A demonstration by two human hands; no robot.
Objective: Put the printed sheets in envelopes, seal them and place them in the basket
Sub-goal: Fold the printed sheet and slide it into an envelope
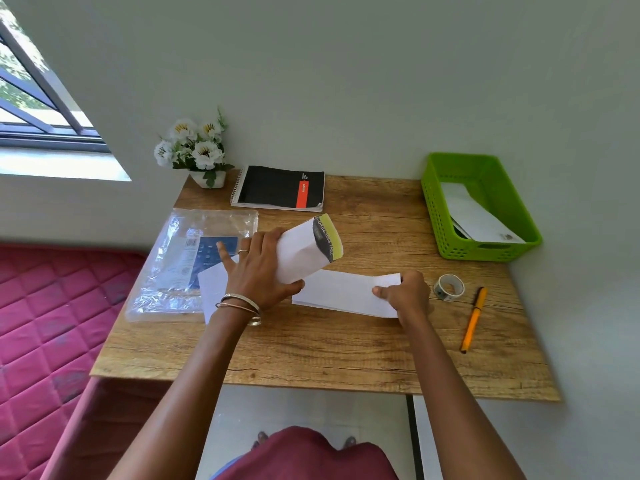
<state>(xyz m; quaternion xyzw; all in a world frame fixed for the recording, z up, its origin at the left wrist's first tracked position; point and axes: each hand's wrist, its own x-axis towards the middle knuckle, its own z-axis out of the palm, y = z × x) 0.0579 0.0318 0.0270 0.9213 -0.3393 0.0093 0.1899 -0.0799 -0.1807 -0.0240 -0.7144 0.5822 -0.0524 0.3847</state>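
On the wooden desk (pixel 346 348), the left hand (pixel 258 271) grips a folded printed sheet (pixel 304 249) mid-frame; the right hand (pixel 407 292) pinches the envelope (pixel 346 291). Best to align edges squarely before sliding in.

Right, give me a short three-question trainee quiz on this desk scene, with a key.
1. True or false: the green plastic basket already holds at least one white envelope.
2. Which item lies nearest the orange pen? A) clear tape roll B) black spiral notebook C) white flower pot
3. What does each of the hands hold?

Key:
1. True.
2. A.
3. The left hand grips the folded printed sheet, lifted off the wooden table. The right hand pinches the right end of the long white envelope lying on the table.
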